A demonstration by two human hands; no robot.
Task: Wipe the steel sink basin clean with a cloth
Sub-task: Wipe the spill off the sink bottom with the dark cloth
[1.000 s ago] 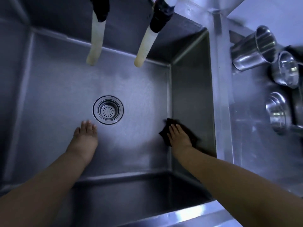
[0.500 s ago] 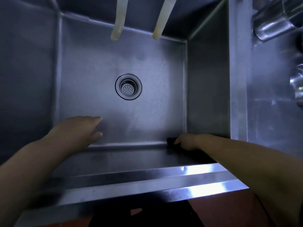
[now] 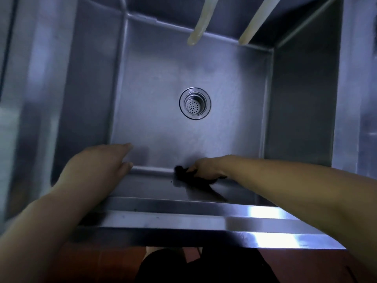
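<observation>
The steel sink basin (image 3: 163, 78) fills the view, with a round drain strainer (image 3: 195, 103) in the middle of its floor. A small dark cloth (image 3: 184, 174) lies where the floor meets the near wall, right of centre. My right hand (image 3: 206, 167) presses on it with the fingers laid over it, pointing left. My left hand (image 3: 98, 162) rests flat at the near left of the basin, fingers straight, holding nothing.
Two pale hose ends (image 3: 196, 29) (image 3: 254, 25) hang over the back of the basin. The bright front rim (image 3: 183, 221) runs across below my arms. A steel counter (image 3: 359, 99) borders the right side, another steel surface (image 3: 30, 99) the left.
The cloth and my right hand have slid from the basin's right wall to the near edge, then leftwards along it. My left hand drew back toward the near wall. The view tilted down.
</observation>
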